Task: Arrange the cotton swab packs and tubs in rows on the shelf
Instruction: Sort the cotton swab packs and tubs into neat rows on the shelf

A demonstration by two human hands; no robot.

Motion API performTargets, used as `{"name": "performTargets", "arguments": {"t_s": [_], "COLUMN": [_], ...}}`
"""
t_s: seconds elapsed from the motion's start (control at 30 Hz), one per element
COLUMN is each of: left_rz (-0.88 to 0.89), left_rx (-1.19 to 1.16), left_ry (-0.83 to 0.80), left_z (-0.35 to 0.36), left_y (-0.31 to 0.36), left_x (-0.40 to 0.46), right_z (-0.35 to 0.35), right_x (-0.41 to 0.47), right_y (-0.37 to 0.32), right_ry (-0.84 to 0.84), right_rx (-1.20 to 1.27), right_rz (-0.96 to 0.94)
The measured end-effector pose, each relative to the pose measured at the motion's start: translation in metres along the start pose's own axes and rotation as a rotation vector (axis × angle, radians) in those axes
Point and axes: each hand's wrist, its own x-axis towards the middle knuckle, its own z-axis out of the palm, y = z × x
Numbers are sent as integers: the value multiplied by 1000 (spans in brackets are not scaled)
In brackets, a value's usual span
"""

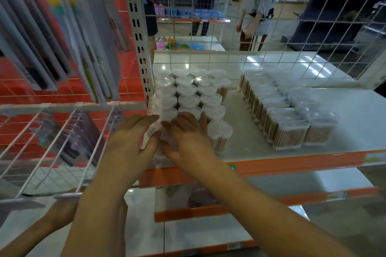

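At the centre of the frame both hands meet over the front of a block of heart-lidded cotton swab tubs (pixel 189 100) standing in rows on the left part of the white shelf (pixel 344 110). The left hand (pixel 129 142) and right hand (pixel 186 137) cup a clear tub (pixel 165 137) between them at the shelf's front edge, fingers (pixel 146 120) extended and slightly apart, pressing its sides; the tub is mostly hidden and blurred. Right of centre, rectangular swab packs (pixel 288 115) stand in two rows. Well apart, in the upper left, carded goods hang on pegs (pixel 62 37).
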Motion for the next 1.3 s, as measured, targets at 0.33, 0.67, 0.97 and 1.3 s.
{"name": "performTargets", "arguments": {"t_s": [0.33,0.67,0.97,1.3], "left_rz": [-126,-302,-437,-484], "left_rx": [-496,-1129,-1569,-1615], "left_ry": [73,-47,-471,-286], "left_z": [0,20,34,45], "left_y": [22,53,57,75], "left_x": [-4,4,5,-2], "right_z": [-30,-78,-101,-102], "right_x": [-5,-18,-17,-26], "right_y": [4,24,42,45], "right_ry": [158,128,39,111], "right_rx": [507,890,1180,1137], "right_rz": [104,264,428,517]}}
